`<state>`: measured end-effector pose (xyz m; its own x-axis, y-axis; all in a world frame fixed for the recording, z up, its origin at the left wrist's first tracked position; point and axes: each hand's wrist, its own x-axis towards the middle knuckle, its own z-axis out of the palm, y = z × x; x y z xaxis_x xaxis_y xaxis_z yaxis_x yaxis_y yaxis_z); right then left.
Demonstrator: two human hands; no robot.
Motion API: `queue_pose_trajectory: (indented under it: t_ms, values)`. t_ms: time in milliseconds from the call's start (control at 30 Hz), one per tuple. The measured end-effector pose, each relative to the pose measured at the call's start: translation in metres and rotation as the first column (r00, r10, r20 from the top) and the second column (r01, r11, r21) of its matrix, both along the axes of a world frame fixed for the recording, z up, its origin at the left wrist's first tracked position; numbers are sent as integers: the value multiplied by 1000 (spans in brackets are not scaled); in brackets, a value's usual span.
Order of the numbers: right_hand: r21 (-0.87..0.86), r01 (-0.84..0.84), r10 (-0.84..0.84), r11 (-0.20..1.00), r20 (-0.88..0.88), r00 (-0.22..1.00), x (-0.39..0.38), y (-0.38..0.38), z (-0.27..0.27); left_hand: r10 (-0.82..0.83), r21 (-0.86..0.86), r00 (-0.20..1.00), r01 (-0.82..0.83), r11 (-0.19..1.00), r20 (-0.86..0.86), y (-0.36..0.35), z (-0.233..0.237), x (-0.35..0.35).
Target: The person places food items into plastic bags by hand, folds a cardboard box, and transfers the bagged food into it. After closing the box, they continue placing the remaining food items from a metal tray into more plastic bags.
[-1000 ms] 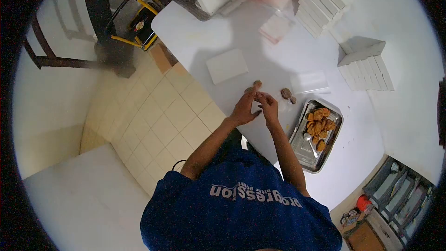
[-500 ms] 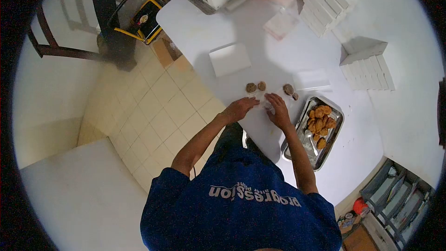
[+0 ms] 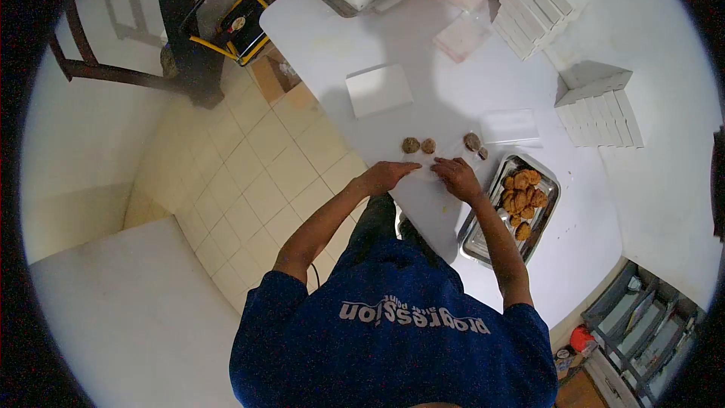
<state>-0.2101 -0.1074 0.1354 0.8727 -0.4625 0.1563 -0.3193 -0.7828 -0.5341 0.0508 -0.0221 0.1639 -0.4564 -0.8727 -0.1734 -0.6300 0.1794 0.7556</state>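
Note:
A clear plastic bag [image 3: 424, 159] lies flat on the white table, with two round brown patties [image 3: 411, 145] side by side at its far end. At its near edge, the fingers of my left hand [image 3: 389, 177] are pressed together on the plastic. My right hand [image 3: 458, 179] has its fingers bent down and pinched at the same edge, on the other side. Just right of it are two more dark brown pieces [image 3: 473, 142], a larger and a smaller, seemingly in clear plastic. The exact fingertip contact is too small to make out.
A metal tray [image 3: 557, 195] of fried brown pieces [image 3: 522, 195] and a spoon stands by my right forearm. Clear plastic sheets [image 3: 512, 127], a white box [image 3: 379, 91] and pink-white packs [image 3: 461, 36] lie farther off. Folded white boxes [image 3: 603, 118] stand along the wall.
My right hand has shifted slightly, its fingers flatter and lower over the plastic. The bag's near part looks less bunched. My left hand stays at nearly the same place.

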Motion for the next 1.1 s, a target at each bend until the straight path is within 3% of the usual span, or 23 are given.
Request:
queue_pose_trajectory:
  t_ms: [133, 167, 233, 300, 333, 367, 400, 433, 500, 533, 600, 633, 700, 733, 800, 933, 1033, 1100]
  values:
    - [84, 116, -121, 990, 62, 991, 7, 0, 2, 52, -8, 998, -52, 999, 35, -12, -17, 5]
    - [84, 117, -122, 990, 61, 991, 9, -1, 4, 109, 58, 993, -111, 992, 37, -17, -28, 7]
    - [74, 231, -205, 970, -256, 945, 17, -5, 17, 163, 125, 986, -166, 978, 41, -21, -27, 4]
    - [86, 330, -309, 940, -191, 932, 26, -4, 19, 383, 103, 909, -371, 923, -162, -22, -17, -1]
    - [106, 421, -408, 901, -126, 904, 28, -5, 19, 381, 105, 910, -368, 924, -163, -24, -25, -3]
    - [106, 422, -409, 900, -127, 904, 32, -7, 18, 477, 256, 783, -404, 878, -400, -27, -29, -6]
    - [191, 462, -460, 866, -59, 886, 37, -10, 9, 565, 408, 583, -391, 825, -584, -28, -35, -6]
    - [279, 491, -512, 826, 4, 859, 41, -13, 8, 566, 409, 582, -391, 824, -584, -31, -22, -6]
    - [280, 495, -521, 822, 22, 853, 44, -16, 8, 541, 267, 761, -472, 840, -357, -34, -3, -4]
    - [280, 501, -533, 819, 43, 845, 46, -17, 10, 542, 268, 760, -473, 839, -358, -35, -13, -4]
    - [257, 528, -552, 809, 26, 833, 52, -19, 8, 685, 404, 564, -553, 728, -462, -39, -18, -8]
    - [233, 557, -575, 797, 11, 818, 55, -21, 4, 686, 405, 562, -554, 727, -462, -39, -15, -10]
    - [222, 561, -588, 797, 79, 805, 61, -23, -1, 689, 130, 698, -678, 723, -193, -39, -9, -13]
    - [210, 569, -601, 795, 148, 786, 63, -24, -2, 690, 131, 697, -679, 722, -193, -40, -8, -15]
    - [207, 576, -604, 791, 114, 789, 67, -27, -2, 692, -52, 720, -694, 718, -53, -41, -5, -18]
    - [173, 596, -604, 784, -6, 797, 74, -35, 4, 723, -74, 688, -720, 690, 61, -44, -3, -25]
    - [173, 654, -658, 736, -39, 752, 80, -37, 15, 755, -188, 646, -732, 655, 114, -47, -7, -26]
    - [160, 675, -684, 721, 6, 729, 79, -36, 25, 782, -458, 605, -658, 597, 150, -49, -8, -25]
